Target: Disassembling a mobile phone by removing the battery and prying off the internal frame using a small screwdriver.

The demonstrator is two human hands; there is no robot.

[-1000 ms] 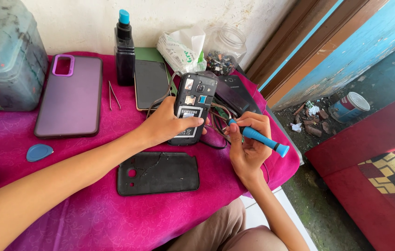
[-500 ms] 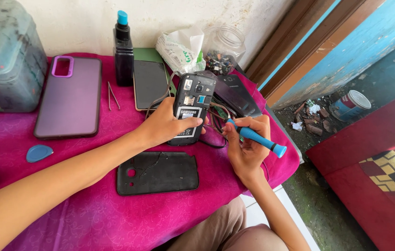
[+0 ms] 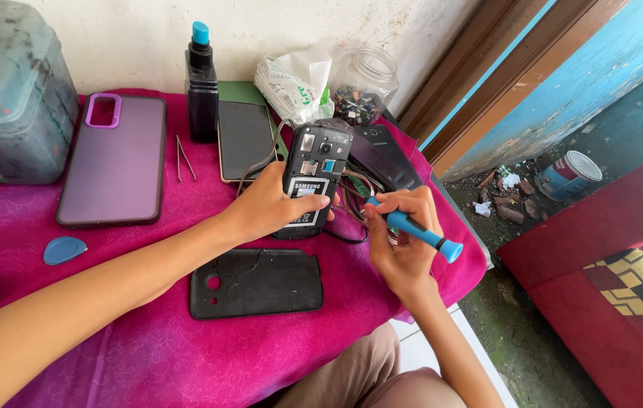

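A black phone with its back cover off (image 3: 315, 162) lies face down on the pink cloth (image 3: 185, 347), its battery and inner parts showing. My left hand (image 3: 272, 205) rests on its lower half, thumb across the battery. My right hand (image 3: 401, 242) grips a blue screwdriver (image 3: 416, 229), whose tip points left toward the phone's lower right edge. The phone's removed black back cover (image 3: 257, 282) lies flat on the cloth just below my left forearm.
A purple-rimmed phone case (image 3: 113, 159), tweezers (image 3: 183, 159), a dark bottle with a blue cap (image 3: 202, 83), another phone (image 3: 244, 140), a dark phone (image 3: 385, 155), a glass jar (image 3: 363, 87), a plastic bag (image 3: 295, 83), a blue pick (image 3: 64, 249) and a grey box (image 3: 11, 98) surround them.
My right hand with the screwdriver has shifted slightly; the tip stays near the phone's edge. My left hand keeps holding the phone down.
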